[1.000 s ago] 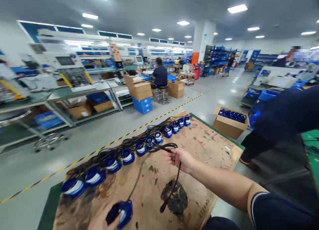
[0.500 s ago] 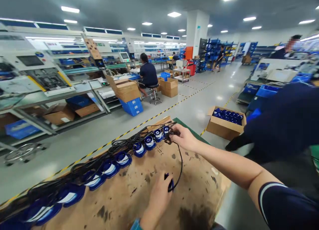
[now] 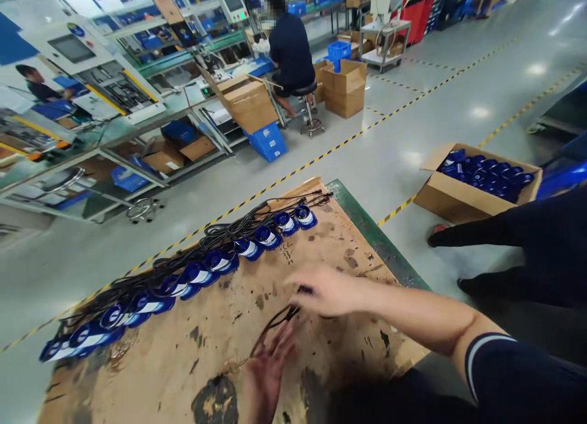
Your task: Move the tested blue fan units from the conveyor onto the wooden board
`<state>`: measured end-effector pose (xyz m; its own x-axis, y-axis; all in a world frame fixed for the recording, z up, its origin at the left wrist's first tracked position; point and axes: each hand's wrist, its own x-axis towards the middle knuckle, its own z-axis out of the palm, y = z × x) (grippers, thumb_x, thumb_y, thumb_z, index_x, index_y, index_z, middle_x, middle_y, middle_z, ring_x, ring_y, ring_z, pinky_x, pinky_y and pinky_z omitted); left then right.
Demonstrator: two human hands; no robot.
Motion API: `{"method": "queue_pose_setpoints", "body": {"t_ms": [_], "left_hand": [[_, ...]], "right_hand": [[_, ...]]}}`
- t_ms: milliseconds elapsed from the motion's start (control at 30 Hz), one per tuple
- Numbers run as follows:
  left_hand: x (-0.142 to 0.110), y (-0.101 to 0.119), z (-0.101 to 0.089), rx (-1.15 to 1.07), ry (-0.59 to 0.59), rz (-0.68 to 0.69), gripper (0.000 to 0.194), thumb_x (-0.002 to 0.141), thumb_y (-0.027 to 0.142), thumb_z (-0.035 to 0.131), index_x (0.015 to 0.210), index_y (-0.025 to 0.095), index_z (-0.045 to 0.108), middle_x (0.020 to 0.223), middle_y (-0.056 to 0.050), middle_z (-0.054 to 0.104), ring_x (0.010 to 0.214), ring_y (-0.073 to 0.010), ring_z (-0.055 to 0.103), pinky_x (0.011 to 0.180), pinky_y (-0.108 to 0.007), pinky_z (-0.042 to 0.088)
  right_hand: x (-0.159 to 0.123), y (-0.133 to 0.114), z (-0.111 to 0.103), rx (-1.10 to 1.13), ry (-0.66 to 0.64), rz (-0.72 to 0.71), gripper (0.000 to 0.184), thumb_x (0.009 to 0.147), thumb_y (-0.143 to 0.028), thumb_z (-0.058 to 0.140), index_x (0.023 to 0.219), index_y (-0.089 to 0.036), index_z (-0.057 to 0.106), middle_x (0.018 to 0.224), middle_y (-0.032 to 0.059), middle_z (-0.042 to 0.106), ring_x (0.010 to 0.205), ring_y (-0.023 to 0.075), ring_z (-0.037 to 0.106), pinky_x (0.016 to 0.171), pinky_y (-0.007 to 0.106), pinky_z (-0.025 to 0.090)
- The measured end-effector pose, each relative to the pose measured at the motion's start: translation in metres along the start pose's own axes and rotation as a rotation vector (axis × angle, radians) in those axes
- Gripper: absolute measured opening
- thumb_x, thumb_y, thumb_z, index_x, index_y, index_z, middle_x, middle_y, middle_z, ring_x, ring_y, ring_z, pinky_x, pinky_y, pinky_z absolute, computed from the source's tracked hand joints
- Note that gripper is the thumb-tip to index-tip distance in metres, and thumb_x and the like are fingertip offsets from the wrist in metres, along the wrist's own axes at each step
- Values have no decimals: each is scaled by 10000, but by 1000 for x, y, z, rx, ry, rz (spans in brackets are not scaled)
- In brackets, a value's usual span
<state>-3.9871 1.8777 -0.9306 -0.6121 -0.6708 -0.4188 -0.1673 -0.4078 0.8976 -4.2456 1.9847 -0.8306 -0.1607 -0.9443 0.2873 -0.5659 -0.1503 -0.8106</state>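
My right hand point(image 3: 328, 289), a little blurred, is closed on a black cable point(image 3: 271, 322) above the middle of the worktop. Just below and to its left, my left hand point(image 3: 271, 357) is palm up with its fingers stretched out. The cable runs in a thin loop beside the left fingers; whether it rests on them I cannot tell. Beyond both hands stands a row of round blue parts with white bands point(image 3: 267, 237), and a bundle of black cables point(image 3: 229, 231) lies along their far side.
The brown, stained board point(image 3: 220, 332) has a green edge point(image 3: 380, 237) on the right. A cardboard box point(image 3: 463, 197) of blue parts stands on the floor beside a co-worker's dark-trousered legs point(image 3: 495, 234). Another person point(image 3: 291, 44) sits on a stool at the far benches.
My right hand has left the far end of the row and come back towards my left hand. My left hand has turned palm up, fingers stretched. The view has tilted down.
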Motion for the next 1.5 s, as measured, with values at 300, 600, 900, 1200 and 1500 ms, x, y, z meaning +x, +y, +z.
{"method": "queue_pose_setpoints", "body": {"t_ms": [300, 600, 900, 1200, 1500], "left_hand": [[1, -19, -28, 832, 424, 209, 896, 698, 842, 573, 1227, 120, 614, 1309, -252, 626, 1214, -414, 601, 1037, -574, 494], [51, -3, -50, 1579, 210, 271, 448, 925, 503, 380, 1030, 161, 650, 1026, -190, 712, 954, -367, 686, 876, -518, 536], [95, 151, 19, 1478, 20, 555, 536, 885, 700, 387, 996, 262, 675, 854, -60, 740, 750, -273, 688, 625, -313, 488], [186, 313, 114, 2173, 187, 846, 525, 1052, 484, 232, 1243, 195, 626, 907, -75, 644, 883, -241, 602, 697, -276, 392], [262, 254, 45, 2185, 134, 418, 461, 1008, 321, 290, 1263, 163, 640, 1073, -182, 673, 1061, -352, 641, 797, -408, 443]], "right_hand": [[-143, 63, 37, -135, 140, 779, 913, 661, -537, 864, 1447, -207, 534, 1448, 191, 505, 1314, 369, 516, 1069, 506, 448], [-63, 53, 76, -322, 12, 564, 712, 766, -446, 782, 1399, -225, 542, 1338, 176, 531, 1198, 375, 509, 1009, 542, 464], [-37, 124, -50, -430, 67, 336, 614, 739, -183, 686, 1333, -167, 530, 1281, 145, 562, 1177, 288, 482, 1047, 431, 422], [73, 209, -122, -373, 132, 212, 749, 668, -113, 704, 1387, -89, 493, 1324, 203, 591, 1221, 330, 531, 1061, 454, 437], [101, 240, -107, -336, 106, 92, 754, 659, -123, 734, 1381, -118, 518, 1380, 190, 582, 1279, 330, 543, 1093, 458, 444]]}}
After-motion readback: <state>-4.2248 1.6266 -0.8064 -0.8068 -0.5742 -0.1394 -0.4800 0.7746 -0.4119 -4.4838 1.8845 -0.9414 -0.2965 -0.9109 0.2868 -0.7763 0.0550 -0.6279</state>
